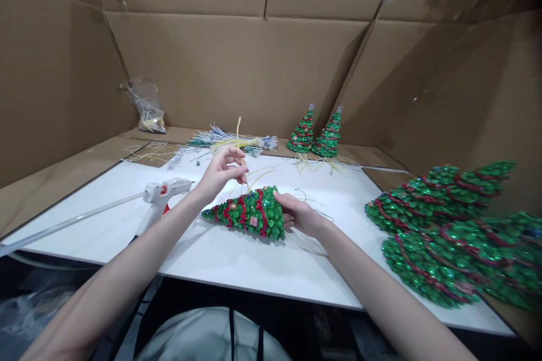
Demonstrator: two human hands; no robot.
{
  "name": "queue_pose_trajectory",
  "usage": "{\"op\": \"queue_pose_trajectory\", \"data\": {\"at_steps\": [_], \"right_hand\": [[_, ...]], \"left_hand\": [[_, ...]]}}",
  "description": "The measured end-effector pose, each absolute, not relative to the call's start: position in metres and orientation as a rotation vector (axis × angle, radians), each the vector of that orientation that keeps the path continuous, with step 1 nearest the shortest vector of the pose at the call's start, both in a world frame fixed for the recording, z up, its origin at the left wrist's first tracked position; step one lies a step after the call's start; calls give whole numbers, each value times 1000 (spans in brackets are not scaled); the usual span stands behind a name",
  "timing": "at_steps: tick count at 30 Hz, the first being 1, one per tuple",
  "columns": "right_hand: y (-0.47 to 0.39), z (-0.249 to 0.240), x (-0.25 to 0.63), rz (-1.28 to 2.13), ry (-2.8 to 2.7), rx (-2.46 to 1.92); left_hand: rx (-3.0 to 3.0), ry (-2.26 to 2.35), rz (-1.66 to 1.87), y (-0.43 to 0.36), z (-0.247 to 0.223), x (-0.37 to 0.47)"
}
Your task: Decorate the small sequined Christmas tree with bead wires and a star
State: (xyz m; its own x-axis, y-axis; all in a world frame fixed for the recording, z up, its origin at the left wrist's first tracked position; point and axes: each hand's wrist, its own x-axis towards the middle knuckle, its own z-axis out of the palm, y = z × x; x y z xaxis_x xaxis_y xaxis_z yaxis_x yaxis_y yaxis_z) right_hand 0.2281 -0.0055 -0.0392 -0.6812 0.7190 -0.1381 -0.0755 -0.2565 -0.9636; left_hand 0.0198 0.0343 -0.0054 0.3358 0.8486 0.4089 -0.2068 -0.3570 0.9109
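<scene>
A small green Christmas tree ornament, with red garlands and little baubles, lies on its side over the white board, its tip pointing left. My right hand is closed around its wide base; some of those fingers are hidden behind it. Above the tree, my left hand pinches a pale yellow wire that stands up past the fingers. Thin yellowish wires also trail from the base beneath my right wrist. A white hot glue gun, with a long glue stick in its back, is left of my left forearm.
Two finished-looking small trees stand at the back. Several larger green trees lie at the right. A bundle of wires and a plastic bag are at the back left. Cardboard walls enclose the white board.
</scene>
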Motion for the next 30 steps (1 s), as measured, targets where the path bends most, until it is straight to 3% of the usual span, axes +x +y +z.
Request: {"op": "queue_pose_trajectory", "data": {"at_steps": [30], "right_hand": [[-6, -37, 229, 1946, -1461, -794]], "left_hand": [[1571, 751, 1322, 26, 2, 20]]}}
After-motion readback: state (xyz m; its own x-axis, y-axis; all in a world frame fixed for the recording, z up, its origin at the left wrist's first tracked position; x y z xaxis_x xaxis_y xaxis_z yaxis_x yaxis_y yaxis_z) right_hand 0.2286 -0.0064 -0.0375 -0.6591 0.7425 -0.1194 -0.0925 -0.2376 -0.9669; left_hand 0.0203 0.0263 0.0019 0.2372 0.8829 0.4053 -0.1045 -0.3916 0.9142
